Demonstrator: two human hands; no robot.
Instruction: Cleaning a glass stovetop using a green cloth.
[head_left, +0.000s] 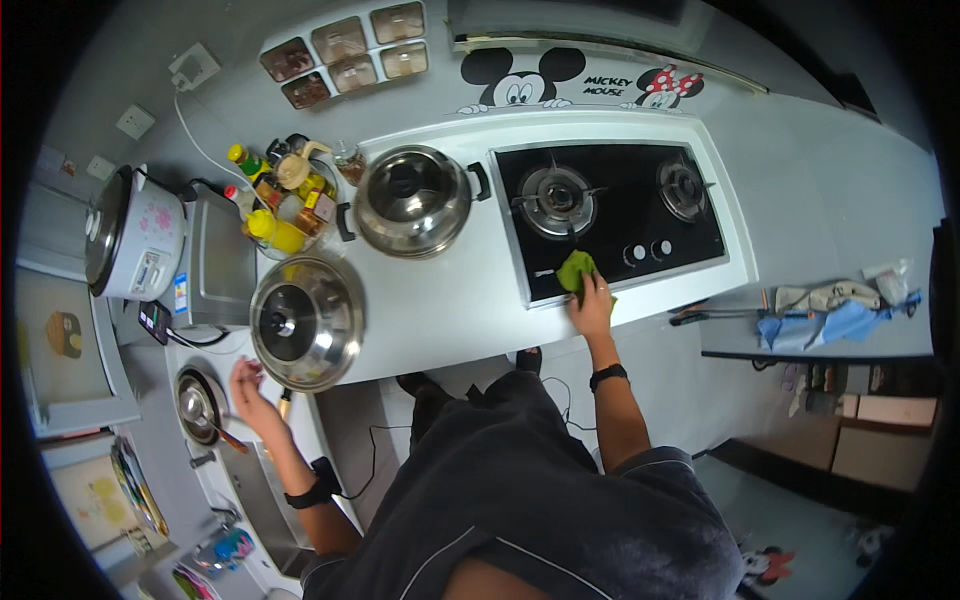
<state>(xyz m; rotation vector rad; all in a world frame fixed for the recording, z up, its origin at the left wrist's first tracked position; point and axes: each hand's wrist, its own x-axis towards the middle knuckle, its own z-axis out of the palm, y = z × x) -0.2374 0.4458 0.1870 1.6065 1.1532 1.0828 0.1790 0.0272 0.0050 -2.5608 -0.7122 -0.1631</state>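
My right hand (592, 306) grips a green cloth (576, 271) at the front edge of the black glass gas cooktop (615, 240). Part of the cloth lies on the glass, left of the two control knobs (648, 252). Beside the lidded wok (309, 324) my left hand (252, 391) hangs with its fingers apart and nothing in it. The wok's wooden handle (285, 403) shows just right of that hand. Farther back on the white counter (442, 311) stands a lidded steel pot (414, 201) with black side handles.
Sauce bottles (279, 231) crowd the back left corner, near a white rice cooker (146, 236) on a metal appliance (220, 255). A steel pan (199, 405) with a ladle sits by the sink (266, 502). At right, a shelf (825, 352) holds a blue cloth (817, 324).
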